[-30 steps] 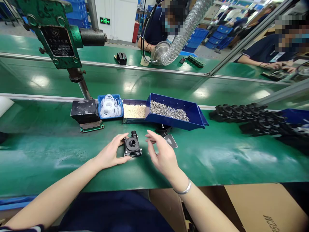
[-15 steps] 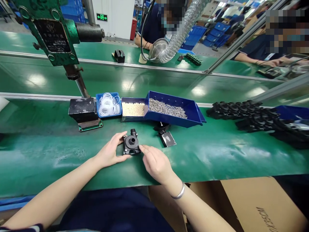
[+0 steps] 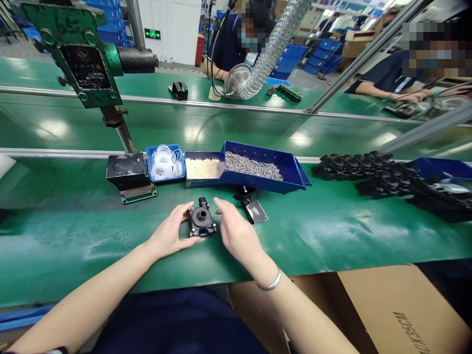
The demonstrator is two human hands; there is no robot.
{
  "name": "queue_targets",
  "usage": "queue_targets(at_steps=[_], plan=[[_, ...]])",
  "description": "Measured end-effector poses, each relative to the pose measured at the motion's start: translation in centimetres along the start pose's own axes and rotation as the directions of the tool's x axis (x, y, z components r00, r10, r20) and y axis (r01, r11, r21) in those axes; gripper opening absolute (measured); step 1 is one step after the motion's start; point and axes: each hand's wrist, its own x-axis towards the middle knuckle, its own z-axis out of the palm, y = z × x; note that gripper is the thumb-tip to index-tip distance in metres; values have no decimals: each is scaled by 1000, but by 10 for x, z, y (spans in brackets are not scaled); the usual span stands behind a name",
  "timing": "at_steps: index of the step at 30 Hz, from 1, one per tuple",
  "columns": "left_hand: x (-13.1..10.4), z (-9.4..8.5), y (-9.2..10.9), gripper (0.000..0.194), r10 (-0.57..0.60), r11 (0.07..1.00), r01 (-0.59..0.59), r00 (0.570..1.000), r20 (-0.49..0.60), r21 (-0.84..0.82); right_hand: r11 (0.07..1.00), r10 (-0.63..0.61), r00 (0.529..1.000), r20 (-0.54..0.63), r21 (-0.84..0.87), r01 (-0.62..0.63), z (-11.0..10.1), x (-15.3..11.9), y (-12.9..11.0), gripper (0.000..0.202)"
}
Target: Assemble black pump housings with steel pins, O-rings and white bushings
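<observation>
A black plastic pump housing [image 3: 201, 220] rests on the green bench, its round port facing up and a short outlet pointing away from me. Small screws show at its corners. My left hand [image 3: 172, 230] grips it from the left, fingers at the far side and thumb along the near edge. To the right of the housing, clear of it, my right hand [image 3: 238, 231] is open with its fingers stretched forward and nothing visible in them. Beyond the hands is a blue bin of metal screws [image 3: 254, 167].
White rings fill a small blue tray [image 3: 165, 163] beside a bin of cream-coloured pieces [image 3: 202, 168]. A green press [image 3: 86, 69] rises at the left. Black parts [image 3: 354, 167] lie at the right. A small black fixture [image 3: 255, 211] sits under the screw bin. Co-workers sit across the bench.
My right hand has come off the housing's right corner and moved slightly away, its fingers now stretched out. My left hand keeps its hold. The view has shifted a little.
</observation>
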Motion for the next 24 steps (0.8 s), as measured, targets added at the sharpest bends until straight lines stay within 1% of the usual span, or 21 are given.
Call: queue_targets(at_steps=[2,3,4,5,6,8,9,11,13,14,15,16,17,18,19,20,22,23,24], plan=[[-4,6,2,97,-29,996,32,998,-48,81,986,112,986,-122,135,-96,-5,-10,-6,57],[-6,10,2,103,-39,990,49,996,-78,130,973,159,975,-158,193,-127,-7,-17,-10,59],[-9,14,3,109,-39,982,57,994,-98,181,961,188,969,-160,233,-148,-7,-25,-15,63],[-12,18,4,115,-26,972,49,995,-101,232,954,200,971,-130,251,-163,-5,-33,-20,68],[-14,22,4,117,0,960,24,996,-84,279,952,202,976,-85,249,-175,0,-41,-25,74],[-19,27,5,111,76,934,-68,997,-9,351,953,222,975,-20,218,-213,12,-54,-34,82],[-20,29,4,107,121,918,-123,992,29,377,950,245,969,-29,206,-234,18,-59,-38,82],[-22,29,2,104,208,880,-215,976,63,423,947,274,956,-106,201,-249,25,-63,-39,79],[-20,28,-3,105,262,843,-247,964,36,478,960,241,956,-167,188,-209,18,-64,-32,77],[-18,27,-6,106,274,835,-247,962,17,491,970,213,956,-203,165,-180,8,-63,-24,76],[-15,26,-9,106,283,837,-244,959,-5,490,978,191,948,-256,128,-163,-5,-63,-13,74],[-13,25,-12,105,271,842,-231,963,-11,487,982,188,927,-326,84,-170,-21,-64,1,70],[-10,25,-15,104,273,845,-227,962,-24,485,977,207,886,-415,37,-210,-39,-66,19,66],[-7,24,-17,104,281,841,-228,959,-36,491,960,239,828,-507,-6,-281,-57,-69,41,62],[-5,24,-19,104,290,830,-233,956,-35,507,928,291,763,-578,-25,-373,-75,-73,68,59],[-4,24,-21,104,303,812,-244,953,-26,530,879,356,687,-634,-22,-476,-91,-77,98,59],[-3,26,-26,106,330,764,-271,944,6,586,744,467,549,-693,-28,-668,-116,-86,165,64],[-4,28,-30,105,340,742,-283,940,22,608,705,490,510,-707,-23,-709,-125,-89,199,65],[-4,30,-35,104,351,728,-286,936,19,623,683,507,490,-709,-16,-730,-131,-91,232,65]])
